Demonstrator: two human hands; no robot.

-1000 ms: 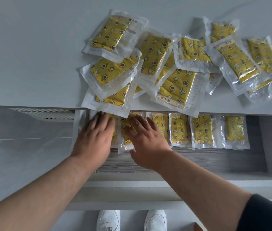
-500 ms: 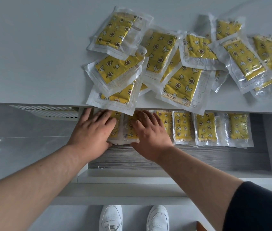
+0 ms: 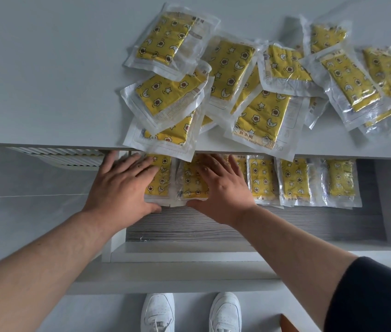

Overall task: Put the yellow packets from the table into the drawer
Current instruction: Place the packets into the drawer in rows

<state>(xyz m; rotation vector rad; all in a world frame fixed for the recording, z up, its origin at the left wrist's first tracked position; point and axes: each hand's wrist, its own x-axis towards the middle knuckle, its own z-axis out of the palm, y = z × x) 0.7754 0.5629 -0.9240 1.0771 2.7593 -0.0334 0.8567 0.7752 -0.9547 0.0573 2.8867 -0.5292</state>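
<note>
Several yellow packets in clear wrap (image 3: 259,116) lie in a loose overlapping pile on the white table (image 3: 45,68), some hanging over its front edge. Below, the open drawer (image 3: 213,231) holds a row of several yellow packets (image 3: 295,182) along its back. My left hand (image 3: 122,188) lies flat with straight fingers on the leftmost drawer packet (image 3: 159,178). My right hand (image 3: 220,188) lies flat on the packet beside it (image 3: 193,183), fingers spread. Both thumbs touch the packets' near edges.
The drawer has a grey wood-grain bottom (image 3: 237,226) and white front rail (image 3: 189,257). A white vent grille (image 3: 65,156) sits under the table at left. My white shoes (image 3: 158,312) stand on the floor below. A glossy grey panel (image 3: 21,212) fills the left.
Both hands slid a little apart and flattened over the two leftmost drawer packets, which now lie straighter in the row. The view shifted slightly closer.
</note>
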